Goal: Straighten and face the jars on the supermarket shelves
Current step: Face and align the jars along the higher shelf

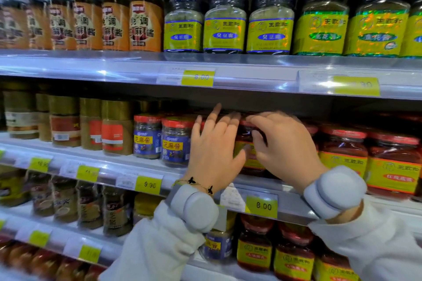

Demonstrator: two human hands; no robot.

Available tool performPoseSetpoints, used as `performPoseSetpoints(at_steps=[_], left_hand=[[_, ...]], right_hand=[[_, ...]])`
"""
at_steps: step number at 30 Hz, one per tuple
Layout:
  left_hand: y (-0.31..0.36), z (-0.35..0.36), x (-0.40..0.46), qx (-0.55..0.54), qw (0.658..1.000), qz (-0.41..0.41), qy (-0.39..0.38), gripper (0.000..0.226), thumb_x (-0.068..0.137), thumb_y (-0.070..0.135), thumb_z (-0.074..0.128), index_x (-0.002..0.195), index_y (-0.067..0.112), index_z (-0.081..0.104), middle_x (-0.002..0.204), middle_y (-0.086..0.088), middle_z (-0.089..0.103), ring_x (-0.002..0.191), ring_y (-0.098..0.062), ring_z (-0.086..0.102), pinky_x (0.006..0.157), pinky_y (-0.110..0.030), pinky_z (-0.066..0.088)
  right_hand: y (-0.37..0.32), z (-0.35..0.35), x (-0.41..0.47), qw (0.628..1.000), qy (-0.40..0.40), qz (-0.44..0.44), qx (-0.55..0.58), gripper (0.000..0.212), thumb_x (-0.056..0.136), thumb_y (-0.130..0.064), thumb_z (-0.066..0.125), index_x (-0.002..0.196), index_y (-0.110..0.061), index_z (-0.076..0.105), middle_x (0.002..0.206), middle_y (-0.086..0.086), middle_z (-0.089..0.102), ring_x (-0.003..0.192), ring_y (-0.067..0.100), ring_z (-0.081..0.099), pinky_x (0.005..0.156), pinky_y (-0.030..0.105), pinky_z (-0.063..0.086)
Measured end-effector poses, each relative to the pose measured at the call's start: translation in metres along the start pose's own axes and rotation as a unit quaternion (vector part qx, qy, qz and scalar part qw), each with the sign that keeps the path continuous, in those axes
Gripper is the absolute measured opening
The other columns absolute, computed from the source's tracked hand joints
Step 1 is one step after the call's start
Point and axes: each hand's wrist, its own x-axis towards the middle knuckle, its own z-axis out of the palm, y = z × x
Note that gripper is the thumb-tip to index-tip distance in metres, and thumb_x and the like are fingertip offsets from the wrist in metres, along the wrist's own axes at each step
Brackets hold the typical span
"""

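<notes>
Meanwhile both hands, left hand (213,148) spread, right hand (280,143) pinching, hide a red-lidded jar (247,155) beside blue-labelled jars (175,141).

I see both hands on middle shelf (146,167). Right hand (282,143) curled round red-lidded jar (247,155) with yellow label, thumb on its front. Left hand (213,143) beside it, fingers spread, thumb possibly touching jar; motion blur, can't tell. Blue-labelled jars (175,143) just left, more red jars (342,157) right.
</notes>
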Motion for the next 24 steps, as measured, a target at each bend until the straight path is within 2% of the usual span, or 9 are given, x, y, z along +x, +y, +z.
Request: performPoseSetpoints(at_steps=[3, 6, 12, 16, 22, 24], left_hand=[[-0.011, -0.003, -0.006, -0.046, 0.999, 0.0, 0.016, 0.06, 0.086, 0.04, 0.045, 0.14, 0.016, 0.033, 0.142, 0.001, 0.041, 0.141, -0.017, 0.018, 0.114, -0.043, 0.014], [-0.045, -0.02, -0.016, -0.071, 0.997, 0.001, 0.035, 0.058, 0.085, 0.034, 0.051, 0.138, 0.016, 0.037, 0.141, 0.001, 0.042, 0.14, -0.017, 0.02, 0.114, -0.041, 0.013], [-0.108, -0.055, -0.037, -0.115, 0.99, 0.001, 0.08, 0.048, 0.081, 0.021, 0.059, 0.128, 0.015, 0.05, 0.134, -0.001, 0.051, 0.136, -0.019, 0.03, 0.112, -0.046, 0.023], [-0.169, -0.07, -0.058, -0.105, 0.992, -0.008, 0.071, 0.045, 0.081, 0.023, 0.057, 0.125, 0.017, 0.053, 0.131, 0.0, 0.052, 0.135, -0.019, 0.031, 0.109, -0.046, 0.027], [-0.241, -0.087, -0.078, -0.091, 0.993, -0.028, 0.066, 0.038, 0.079, 0.03, 0.052, 0.114, 0.02, 0.059, 0.124, 0.002, 0.056, 0.131, -0.021, 0.038, 0.104, -0.046, 0.032], [-0.263, -0.09, -0.08, -0.088, 0.993, -0.039, 0.067, 0.035, 0.079, 0.03, 0.054, 0.112, 0.02, 0.06, 0.122, 0.001, 0.057, 0.13, -0.021, 0.039, 0.103, -0.044, 0.033]], right_hand=[[-0.016, 0.001, 0.0, 0.998, 0.041, -0.01, 0.049, 0.02, 0.074, -0.007, 0.061, 0.09, -0.011, 0.071, 0.095, 0.006, 0.069, 0.09, 0.03, 0.061, 0.077, 0.042, 0.05], [-0.049, 0.015, 0.009, 0.995, 0.072, -0.017, 0.073, 0.017, 0.073, -0.006, 0.06, 0.085, -0.009, 0.071, 0.093, 0.005, 0.069, 0.088, 0.029, 0.061, 0.076, 0.042, 0.051], [-0.13, 0.038, 0.026, 0.993, 0.054, -0.012, 0.102, 0.018, 0.075, -0.011, 0.054, 0.084, -0.009, 0.07, 0.089, 0.003, 0.068, 0.085, 0.026, 0.059, 0.074, 0.039, 0.05], [-0.19, 0.068, 0.044, 0.992, 0.049, -0.015, 0.113, 0.019, 0.075, -0.011, 0.054, 0.085, -0.008, 0.07, 0.088, 0.004, 0.068, 0.085, 0.025, 0.06, 0.078, 0.033, 0.047], [-0.245, 0.114, 0.063, 0.991, 0.041, 0.006, 0.129, 0.017, 0.075, -0.012, 0.054, 0.083, -0.01, 0.068, 0.085, 0.004, 0.067, 0.081, 0.027, 0.06, 0.073, 0.036, 0.051], [-0.256, 0.124, 0.07, 0.99, 0.034, 0.019, 0.133, 0.018, 0.075, -0.012, 0.055, 0.085, -0.011, 0.069, 0.087, 0.003, 0.067, 0.084, 0.027, 0.061, 0.075, 0.038, 0.05]])
